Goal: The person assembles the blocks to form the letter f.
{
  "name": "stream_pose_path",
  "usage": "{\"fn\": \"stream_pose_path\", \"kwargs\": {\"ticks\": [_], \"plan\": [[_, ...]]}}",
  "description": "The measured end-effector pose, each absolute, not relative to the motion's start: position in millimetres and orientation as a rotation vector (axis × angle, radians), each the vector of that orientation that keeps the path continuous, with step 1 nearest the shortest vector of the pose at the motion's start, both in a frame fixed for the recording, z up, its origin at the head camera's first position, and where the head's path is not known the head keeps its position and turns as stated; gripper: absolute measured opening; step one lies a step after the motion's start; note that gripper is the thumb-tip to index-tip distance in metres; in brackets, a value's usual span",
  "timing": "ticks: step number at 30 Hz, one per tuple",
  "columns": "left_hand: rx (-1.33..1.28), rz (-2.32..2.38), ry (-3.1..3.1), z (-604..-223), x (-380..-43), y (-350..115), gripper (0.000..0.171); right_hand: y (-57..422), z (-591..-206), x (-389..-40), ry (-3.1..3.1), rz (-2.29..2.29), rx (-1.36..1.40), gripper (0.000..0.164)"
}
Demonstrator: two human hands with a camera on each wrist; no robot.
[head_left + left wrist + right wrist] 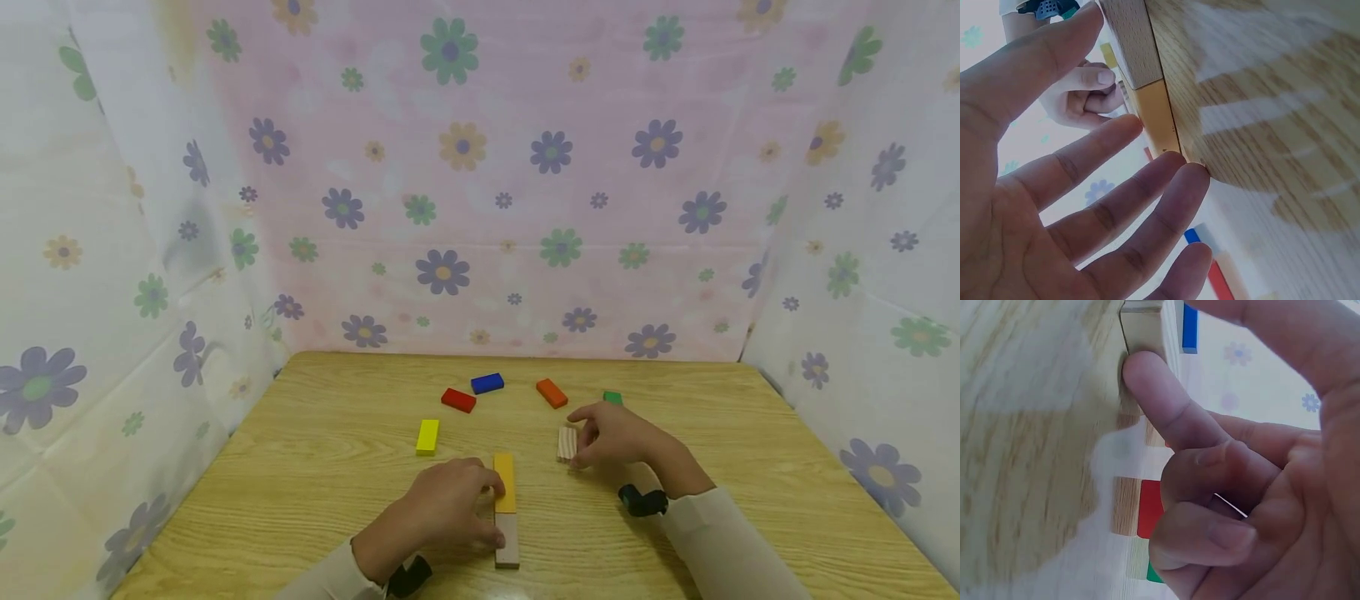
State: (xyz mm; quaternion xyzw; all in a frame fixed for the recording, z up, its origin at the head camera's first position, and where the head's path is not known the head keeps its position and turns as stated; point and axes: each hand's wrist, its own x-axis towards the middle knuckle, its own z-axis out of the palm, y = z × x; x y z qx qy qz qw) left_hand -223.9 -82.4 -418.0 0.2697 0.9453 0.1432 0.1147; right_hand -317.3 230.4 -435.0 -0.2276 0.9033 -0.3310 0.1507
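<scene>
In the head view, a plain wooden block (507,542) and an orange-yellow block (505,479) lie end to end near the front of the table. My left hand (453,500) is beside them, thumb at the plain block and fingertips by the orange-yellow one. Its fingers look spread and only slightly bent in the left wrist view. My right hand (618,437) reaches to a striped wooden block (567,445). One fingertip (1147,369) touches that block's end in the right wrist view; the thumb stands apart, other fingers are curled.
Farther back on the wooden table (337,467) lie a yellow block (427,437), a red block (458,400), a blue block (487,383) and an orange block (551,393). A green block (612,397) is partly behind the right hand. Flowered cloth (510,233) surrounds the table's back and sides.
</scene>
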Motion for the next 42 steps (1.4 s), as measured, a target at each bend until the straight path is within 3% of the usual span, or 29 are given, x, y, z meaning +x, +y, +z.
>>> {"fn": "stream_pose_path", "kwargs": {"ticks": [8, 25, 42], "plan": [[0.766, 0.386, 2.785, -419.3, -225.3, -81.5, 0.066, 230.9, -436.1, -316.2, 2.588, -1.043, -0.596, 0.076], [0.759, 0.38, 2.766, -420.5, -226.0, -82.8, 0.061, 225.7, -443.8, -314.8, 2.668, -1.023, -0.549, 0.061], [0.785, 0.359, 2.794, -418.3, -222.4, -80.8, 0.059, 221.0, -439.8, -313.5, 2.687, -1.02, -0.578, 0.056]]}}
